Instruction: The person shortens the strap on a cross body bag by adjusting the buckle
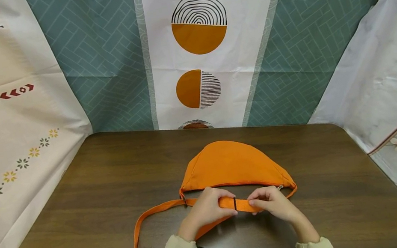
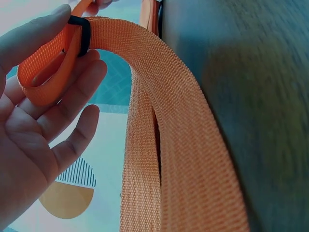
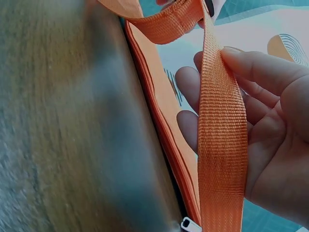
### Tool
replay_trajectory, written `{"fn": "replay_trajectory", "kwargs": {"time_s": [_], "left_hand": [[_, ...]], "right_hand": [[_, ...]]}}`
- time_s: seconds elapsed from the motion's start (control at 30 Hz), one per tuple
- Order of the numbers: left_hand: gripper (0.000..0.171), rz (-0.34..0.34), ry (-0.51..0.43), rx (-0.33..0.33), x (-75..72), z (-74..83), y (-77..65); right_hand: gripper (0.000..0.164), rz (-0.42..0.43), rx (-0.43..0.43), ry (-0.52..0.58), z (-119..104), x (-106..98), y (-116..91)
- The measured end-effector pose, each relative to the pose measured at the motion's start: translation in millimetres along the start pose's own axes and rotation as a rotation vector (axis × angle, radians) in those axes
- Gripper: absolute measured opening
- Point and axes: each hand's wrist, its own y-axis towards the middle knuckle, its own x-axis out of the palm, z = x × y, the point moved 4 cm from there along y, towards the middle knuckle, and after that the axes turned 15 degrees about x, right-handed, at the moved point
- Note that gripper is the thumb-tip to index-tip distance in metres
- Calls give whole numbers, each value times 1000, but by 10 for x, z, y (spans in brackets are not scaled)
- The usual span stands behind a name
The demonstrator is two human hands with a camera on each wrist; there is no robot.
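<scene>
An orange waist bag point(image 1: 228, 162) lies on the table, its zipped edge toward me. My left hand point(image 1: 211, 205) pinches the orange strap at a black slider buckle point(image 1: 235, 204), just in front of the bag. In the left wrist view a loop of strap point(image 2: 48, 92) bulges from the buckle point(image 2: 83, 36) between thumb and fingers. To the right of the buckle, my right hand point(image 1: 273, 203) pinches the strap between thumb and fingers. The right wrist view shows the strap point(image 3: 222, 135) running down across that palm.
The rest of the strap point(image 1: 138, 233) curves in a loop on the brown wooden table point(image 1: 81, 220) at left. A metal zipper pull point(image 3: 189, 224) sits at the bag's right end. Patterned cloths point(image 1: 106, 60) hang behind the table and at both sides.
</scene>
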Motion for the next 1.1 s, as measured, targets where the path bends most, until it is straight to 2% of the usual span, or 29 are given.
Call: {"fn": "replay_trajectory", "kwargs": {"time_s": [0.37,0.53,0.77,0.93,1.1], "left_hand": [[27,-3,36,20,-4,13,-4],[27,-31,65,15,33,13,7],[26,-68,143,42,77,55,27],[27,-53,166,43,77,53,23],[27,1,183,48,67,29,13]], "right_hand": [[14,4,-15,0,-22,58,25],[15,-14,-18,29,-46,121,44],[14,-21,-40,28,-87,203,69],[11,10,-35,3,-160,234,66],[10,23,-31,-5,-346,247,13]]}}
